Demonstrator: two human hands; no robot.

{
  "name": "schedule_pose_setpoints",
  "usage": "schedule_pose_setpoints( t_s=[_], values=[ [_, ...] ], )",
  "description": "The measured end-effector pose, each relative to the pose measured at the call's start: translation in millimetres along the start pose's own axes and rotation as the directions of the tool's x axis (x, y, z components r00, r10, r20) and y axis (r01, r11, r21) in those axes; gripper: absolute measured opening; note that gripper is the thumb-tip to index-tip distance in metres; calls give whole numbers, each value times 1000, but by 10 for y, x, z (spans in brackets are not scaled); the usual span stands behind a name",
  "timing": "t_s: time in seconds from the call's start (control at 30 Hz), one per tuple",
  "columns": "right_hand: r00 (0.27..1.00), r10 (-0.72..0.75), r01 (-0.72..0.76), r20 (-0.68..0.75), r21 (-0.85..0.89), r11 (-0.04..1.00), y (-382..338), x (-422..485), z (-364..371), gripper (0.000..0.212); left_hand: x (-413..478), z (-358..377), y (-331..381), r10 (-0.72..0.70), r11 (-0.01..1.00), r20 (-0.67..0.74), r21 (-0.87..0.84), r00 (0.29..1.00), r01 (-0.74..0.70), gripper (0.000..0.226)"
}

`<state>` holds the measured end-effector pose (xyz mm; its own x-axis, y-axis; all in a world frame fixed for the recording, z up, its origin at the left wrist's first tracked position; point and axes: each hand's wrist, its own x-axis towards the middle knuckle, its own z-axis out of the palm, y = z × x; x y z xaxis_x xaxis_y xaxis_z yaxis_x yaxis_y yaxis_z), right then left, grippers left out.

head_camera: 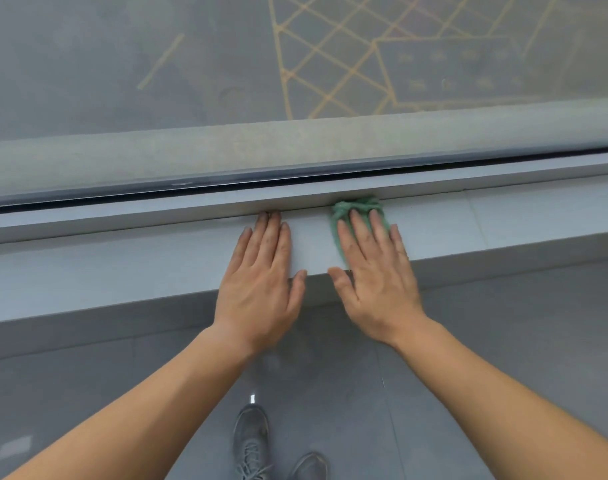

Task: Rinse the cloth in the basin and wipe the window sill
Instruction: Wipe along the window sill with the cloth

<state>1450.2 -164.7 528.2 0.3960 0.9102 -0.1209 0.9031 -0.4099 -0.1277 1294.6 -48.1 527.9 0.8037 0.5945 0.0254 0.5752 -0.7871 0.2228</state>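
Wiping stage in progress: the flat, open right hand presses the crumpled green cloth onto the pale tiled window sill, the empty left hand splayed beside it; no basin visible.

You are looking down through a large window pane at grey pavement far below, crossed by a lattice of yellow painted lines. A pale outer ledge runs along the foot of the glass, and beside it lies the dark channel of the window track, bordered by a light grey frame rail. Beneath you, the floor is laid in large grey tiles with thin joints, and it catches a few small, soft reflections of daylight.
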Motion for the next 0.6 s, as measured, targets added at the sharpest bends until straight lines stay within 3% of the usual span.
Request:
schedule_pose_setpoints(
  t_s=[0.07,0.2,0.27,0.37,0.43,0.47,0.6],
  values=[
    [999,-30,30,31,-21,999,286,-13,-54,67,36,12,43,14,1000,0,-9,1000,-14,69],
    [952,304,-303,-26,29,953,899,-39,-138,70,69,9,121,16,1000,0,-24,1000,-16,67],
    [930,363,-361,-54,46,932,800,-15,-120,74,114,25,205,41,999,3,-32,999,-41,67],
    [985,171,-170,-29,22,985,575,-59,-75,74,210,78,388,53,998,-1,-35,999,-53,68],
    [1000,13,-13,14,-25,1000,730,-103,-98,71,265,112,510,56,998,1,-27,998,-56,68],
    [1000,5,-4,24,-37,999,913,-104,-129,70,284,128,566,55,998,6,-20,998,-55,68],
    [950,307,-307,-54,14,952,1831,-174,-253,73,359,188,818,40,999,7,1,999,-40,69]
  ],
)
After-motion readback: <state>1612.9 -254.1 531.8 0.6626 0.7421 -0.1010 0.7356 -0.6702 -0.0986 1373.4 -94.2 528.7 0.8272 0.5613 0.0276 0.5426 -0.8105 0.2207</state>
